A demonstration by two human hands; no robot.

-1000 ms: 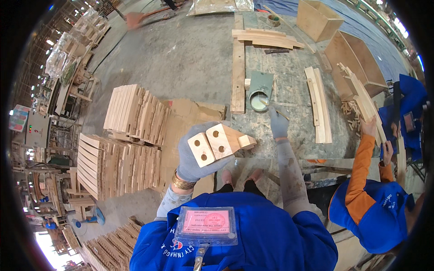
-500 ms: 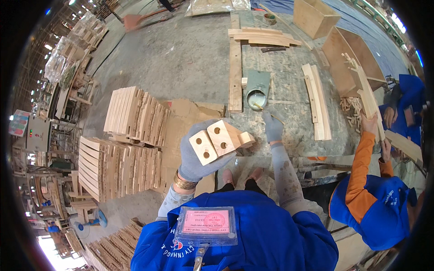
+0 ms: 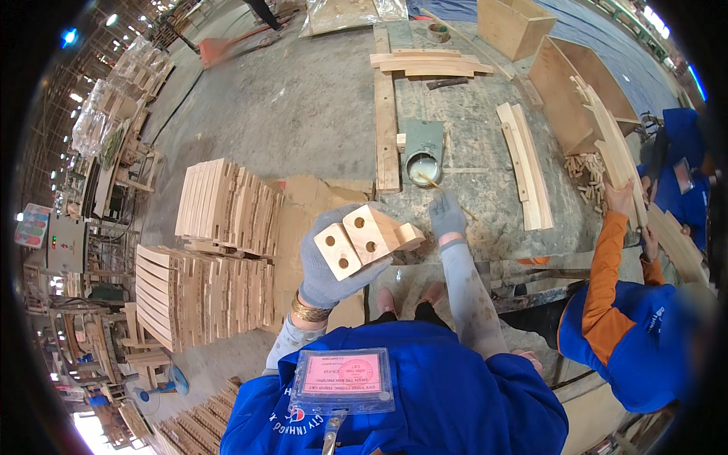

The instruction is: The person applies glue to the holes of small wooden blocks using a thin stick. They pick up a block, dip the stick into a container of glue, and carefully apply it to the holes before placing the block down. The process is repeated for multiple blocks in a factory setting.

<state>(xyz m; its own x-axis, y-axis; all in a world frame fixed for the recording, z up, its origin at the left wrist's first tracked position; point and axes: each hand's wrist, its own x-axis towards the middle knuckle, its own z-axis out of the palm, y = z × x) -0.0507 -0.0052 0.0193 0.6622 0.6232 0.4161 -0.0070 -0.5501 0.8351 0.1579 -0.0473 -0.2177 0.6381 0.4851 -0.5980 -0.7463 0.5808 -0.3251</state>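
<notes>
Workshop counter [image 3: 485,152], upper centre: glue tin [image 3: 422,168] open. Left hand [image 3: 330,262] grips drilled wooden blocks [image 3: 356,243]; right hand [image 3: 447,214] pinches stick [image 3: 436,184] at tin. Gluing apparently underway, assembly outstanding.

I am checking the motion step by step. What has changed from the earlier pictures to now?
The right hand, holding a thin stick, has moved slightly toward the round glue pot; the stick's tip now reaches the pot's edge. The left hand still holds the wooden blocks up, almost unmoved. The plank stacks stayed in place.
</notes>
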